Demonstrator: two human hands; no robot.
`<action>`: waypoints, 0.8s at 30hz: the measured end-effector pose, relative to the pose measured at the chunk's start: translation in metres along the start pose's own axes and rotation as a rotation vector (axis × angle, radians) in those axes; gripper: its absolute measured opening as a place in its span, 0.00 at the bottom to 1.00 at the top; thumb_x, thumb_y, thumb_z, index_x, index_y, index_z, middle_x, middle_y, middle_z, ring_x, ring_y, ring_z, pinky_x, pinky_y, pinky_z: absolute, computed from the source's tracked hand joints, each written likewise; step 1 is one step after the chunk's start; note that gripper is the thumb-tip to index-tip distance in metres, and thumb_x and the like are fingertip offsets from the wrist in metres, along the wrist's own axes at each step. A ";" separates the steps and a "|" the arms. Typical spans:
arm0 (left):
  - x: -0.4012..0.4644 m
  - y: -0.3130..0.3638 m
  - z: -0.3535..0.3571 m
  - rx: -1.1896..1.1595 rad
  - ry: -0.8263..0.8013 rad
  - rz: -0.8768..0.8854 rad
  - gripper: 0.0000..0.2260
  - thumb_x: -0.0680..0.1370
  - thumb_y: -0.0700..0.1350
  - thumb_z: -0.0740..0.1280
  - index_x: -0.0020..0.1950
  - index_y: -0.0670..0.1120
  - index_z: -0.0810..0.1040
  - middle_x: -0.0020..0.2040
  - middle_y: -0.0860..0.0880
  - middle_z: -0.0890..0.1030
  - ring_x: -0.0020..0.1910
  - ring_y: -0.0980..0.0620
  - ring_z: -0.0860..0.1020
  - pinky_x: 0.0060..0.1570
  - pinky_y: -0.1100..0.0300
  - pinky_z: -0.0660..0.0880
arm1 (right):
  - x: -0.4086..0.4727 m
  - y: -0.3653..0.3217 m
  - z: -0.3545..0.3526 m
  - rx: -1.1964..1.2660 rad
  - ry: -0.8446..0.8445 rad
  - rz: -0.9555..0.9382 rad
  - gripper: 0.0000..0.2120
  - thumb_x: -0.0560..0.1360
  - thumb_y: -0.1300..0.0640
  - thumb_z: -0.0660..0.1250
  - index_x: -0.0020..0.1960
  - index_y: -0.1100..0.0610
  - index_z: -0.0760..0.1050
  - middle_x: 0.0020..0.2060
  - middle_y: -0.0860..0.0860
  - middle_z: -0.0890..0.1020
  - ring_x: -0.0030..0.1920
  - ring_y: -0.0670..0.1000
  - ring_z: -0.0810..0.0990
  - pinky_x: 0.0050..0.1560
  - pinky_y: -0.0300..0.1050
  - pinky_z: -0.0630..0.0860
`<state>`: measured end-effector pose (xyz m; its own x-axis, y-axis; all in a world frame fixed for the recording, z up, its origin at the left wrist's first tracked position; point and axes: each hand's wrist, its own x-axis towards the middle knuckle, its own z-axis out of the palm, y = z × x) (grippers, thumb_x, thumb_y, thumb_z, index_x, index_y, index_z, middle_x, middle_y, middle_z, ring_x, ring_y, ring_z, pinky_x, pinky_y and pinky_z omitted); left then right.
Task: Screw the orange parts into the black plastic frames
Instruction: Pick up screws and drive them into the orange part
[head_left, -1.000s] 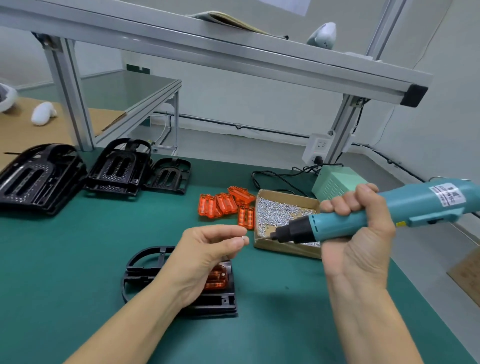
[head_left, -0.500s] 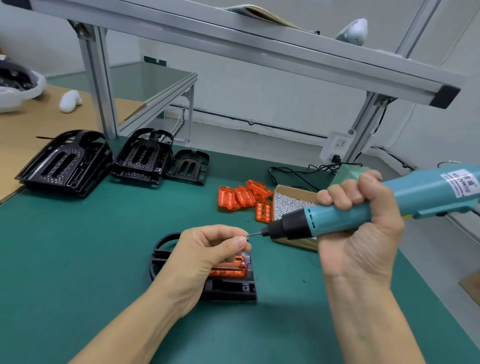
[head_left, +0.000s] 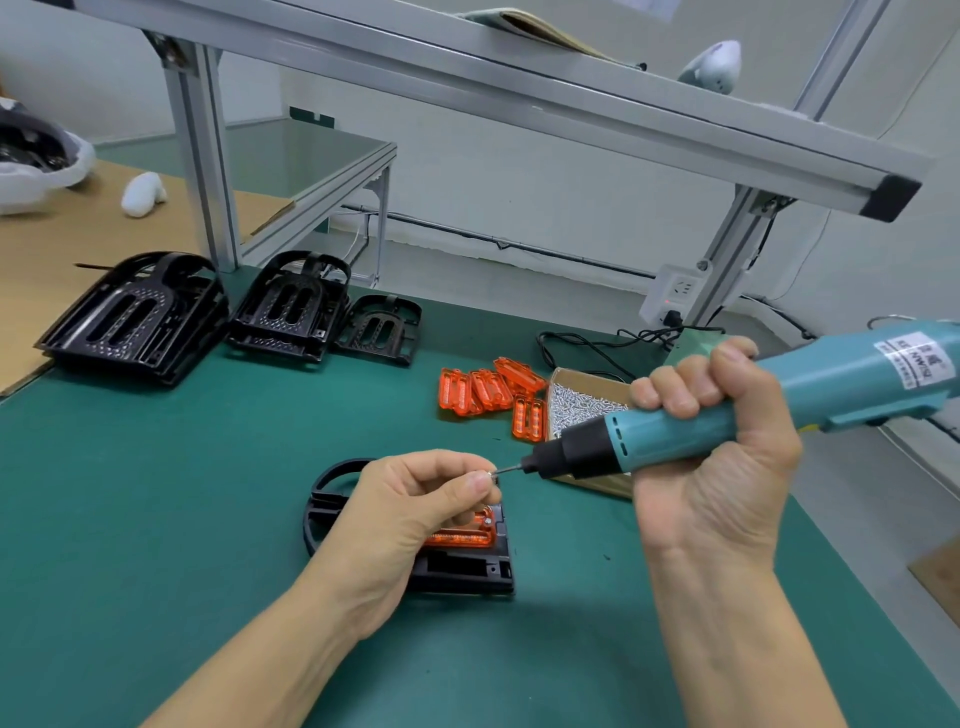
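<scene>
- Head view: left hand (head_left: 415, 499), thumb and forefinger pinching a small silver screw (head_left: 491, 473) onto the bit, presumably loading it for driving.
- Right hand (head_left: 711, 462), fingers wrapped round the teal electric screwdriver (head_left: 727, 415), held near level to meet the screw.
- Black plastic frame (head_left: 457, 569) on the green mat (head_left: 156, 519), translucent orange part (head_left: 462, 535) seated inside, directly beneath the left hand.
- Spare orange parts (head_left: 488, 389) beside the cardboard screw box (head_left: 582, 405), within easy reach.
</scene>
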<state>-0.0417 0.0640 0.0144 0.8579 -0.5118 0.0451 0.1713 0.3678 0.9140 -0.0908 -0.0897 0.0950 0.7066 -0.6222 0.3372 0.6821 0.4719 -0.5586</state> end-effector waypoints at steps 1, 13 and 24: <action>0.000 0.000 0.000 0.018 0.005 0.016 0.09 0.63 0.47 0.74 0.40 0.45 0.86 0.36 0.45 0.83 0.35 0.55 0.79 0.40 0.65 0.76 | 0.000 0.001 0.000 -0.004 -0.002 -0.002 0.06 0.70 0.62 0.61 0.40 0.52 0.68 0.26 0.45 0.64 0.25 0.44 0.65 0.31 0.37 0.69; -0.002 -0.007 -0.007 0.492 0.121 0.253 0.08 0.73 0.39 0.71 0.43 0.53 0.83 0.40 0.51 0.84 0.40 0.57 0.80 0.45 0.65 0.75 | -0.004 0.016 -0.003 0.000 -0.003 -0.010 0.07 0.70 0.63 0.59 0.42 0.52 0.69 0.25 0.45 0.65 0.24 0.44 0.64 0.30 0.36 0.67; 0.001 -0.007 -0.020 0.362 0.084 0.200 0.05 0.70 0.44 0.74 0.43 0.53 0.85 0.39 0.49 0.85 0.39 0.56 0.81 0.44 0.64 0.76 | 0.000 0.027 -0.005 0.053 0.045 0.034 0.07 0.68 0.62 0.61 0.41 0.52 0.68 0.25 0.44 0.64 0.24 0.44 0.64 0.30 0.36 0.67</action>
<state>-0.0320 0.0763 0.0000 0.8961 -0.3875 0.2165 -0.1708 0.1493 0.9739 -0.0736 -0.0799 0.0757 0.7210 -0.6322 0.2838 0.6680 0.5250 -0.5275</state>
